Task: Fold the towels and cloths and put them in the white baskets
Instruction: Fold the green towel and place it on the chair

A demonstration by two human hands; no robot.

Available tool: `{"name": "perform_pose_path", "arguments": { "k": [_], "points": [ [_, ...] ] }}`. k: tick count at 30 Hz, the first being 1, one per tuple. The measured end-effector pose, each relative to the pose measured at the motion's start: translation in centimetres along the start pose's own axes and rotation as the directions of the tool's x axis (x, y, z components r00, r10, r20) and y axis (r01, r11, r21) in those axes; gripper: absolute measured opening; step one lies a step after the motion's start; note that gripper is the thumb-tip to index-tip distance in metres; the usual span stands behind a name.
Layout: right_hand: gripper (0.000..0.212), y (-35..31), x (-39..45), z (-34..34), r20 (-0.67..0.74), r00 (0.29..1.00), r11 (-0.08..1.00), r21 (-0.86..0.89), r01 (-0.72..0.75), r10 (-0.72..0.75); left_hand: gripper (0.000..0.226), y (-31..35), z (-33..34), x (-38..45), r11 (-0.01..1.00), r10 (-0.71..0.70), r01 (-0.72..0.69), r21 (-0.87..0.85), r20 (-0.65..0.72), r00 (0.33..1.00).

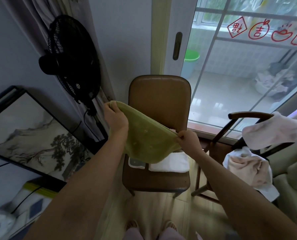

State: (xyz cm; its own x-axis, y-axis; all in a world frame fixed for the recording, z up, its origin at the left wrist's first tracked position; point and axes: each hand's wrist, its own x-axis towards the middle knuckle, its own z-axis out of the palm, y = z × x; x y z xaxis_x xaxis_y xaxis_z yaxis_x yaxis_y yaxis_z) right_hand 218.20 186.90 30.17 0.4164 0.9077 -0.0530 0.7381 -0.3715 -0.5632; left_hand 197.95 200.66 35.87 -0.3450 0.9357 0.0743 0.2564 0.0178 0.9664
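so i had the green towel (144, 135) stretched out in the air over the brown chair (159, 94), one corner in each hand. my left hand (115, 116) was curled around the far corner up by the fan, fingers wrapped over the edge with the cloth bunched inside. my right hand (187, 138) was pinching the near corner between thumb and fingertips, pretty tight, and the top edge ran taut between the two. the rest of it sagged down toward the seat.

under it on the seat sat a folded white towel (170, 163) and a small pale cloth (136, 164) beside it, both partly covered by the hanging green one. couldn't tell if the green one touched them. off to my right a heap of pinkish and white cloths (249, 168) lay on a wooden armchair (248, 115), cut off at the frame edge and kinda blurry.
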Motion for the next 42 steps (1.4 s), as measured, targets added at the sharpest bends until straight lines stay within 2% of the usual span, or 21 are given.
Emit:
{"name": "perform_pose_path", "arguments": {
  "k": [3, 7, 11, 14, 17, 19, 21, 22, 26, 32, 38, 42],
  "points": [
    [0.019, -0.1, 0.4, 0.4, -0.143, 0.981, 0.977, 0.187, -0.105, 0.133, 0.033, -0.6, -0.2, 0.1, 0.998, -0.051, 0.051, 0.034, -0.026, 0.998],
    [0.014, -0.7, 0.9, -0.2, -0.257, 0.940, 0.946, 0.288, -0.150, 0.227, 0.032, -1.3, -0.5, -0.7, 0.989, -0.119, 0.122, 0.083, -0.041, 0.992],
    [0.018, -0.2, 0.7, -0.1, -0.275, 0.919, 0.903, 0.400, -0.158, 0.283, 0.034, -2.3, -0.6, -1.0, 0.983, -0.130, 0.134, 0.129, -0.032, 0.991],
    [0.017, 0.9, 0.8, -0.4, -0.292, 0.922, 0.924, 0.354, -0.144, 0.255, 0.037, -2.7, -1.0, -1.2, 0.984, -0.125, 0.126, 0.129, -0.021, 0.992],
    [0.012, 0.0, 1.8, -2.1, -0.417, 0.853, 0.872, 0.483, -0.084, 0.313, 0.037, -2.4, -1.4, -1.2, 0.990, -0.124, 0.125, 0.064, -0.025, 0.992],
    [0.009, -0.4, 2.3, -2.3, -0.365, 0.869, 0.848, 0.518, -0.109, 0.334, 0.034, -3.4, -1.6, -1.3, 0.983, -0.121, 0.110, 0.150, 0.067, 0.990],
    [0.010, 0.6, 1.6, -1.0, -0.230, 0.910, 0.874, 0.433, -0.222, 0.345, 0.035, -4.9, -2.1, -1.7, 0.933, -0.271, 0.230, 0.278, 0.119, 0.955],
    [0.010, 1.3, 1.1, -0.5, -0.213, 0.905, 0.873, 0.414, -0.257, 0.367, 0.037, -5.4, -2.4, -1.7, 0.908, -0.333, 0.287, 0.304, 0.112, 0.936],
    [0.008, 1.3, 0.5, -0.3, -0.271, 0.872, 0.835, 0.497, -0.236, 0.407, 0.037, -5.7, -2.3, -1.5, 0.914, -0.314, 0.270, 0.301, 0.107, 0.943],
    [0.004, 3.7, -1.5, 3.2, -0.196, 0.812, 0.727, 0.591, -0.350, 0.550, 0.037, -9.7, -2.9, -5.5, 0.883, -0.394, 0.352, 0.309, 0.083, 0.915],
    [0.009, 7.5, -1.8, 6.9, -0.198, 0.748, 0.704, 0.548, -0.451, 0.633, 0.035, -15.1, -1.1, -8.6, 0.841, -0.464, 0.420, 0.341, 0.054, 0.884],
    [0.005, 10.1, -0.6, 9.9, -0.198, 0.728, 0.699, 0.523, -0.487, 0.656, 0.032, -19.4, 1.4, -8.7, 0.820, -0.500, 0.449, 0.355, 0.065, 0.863]
  ]
}}
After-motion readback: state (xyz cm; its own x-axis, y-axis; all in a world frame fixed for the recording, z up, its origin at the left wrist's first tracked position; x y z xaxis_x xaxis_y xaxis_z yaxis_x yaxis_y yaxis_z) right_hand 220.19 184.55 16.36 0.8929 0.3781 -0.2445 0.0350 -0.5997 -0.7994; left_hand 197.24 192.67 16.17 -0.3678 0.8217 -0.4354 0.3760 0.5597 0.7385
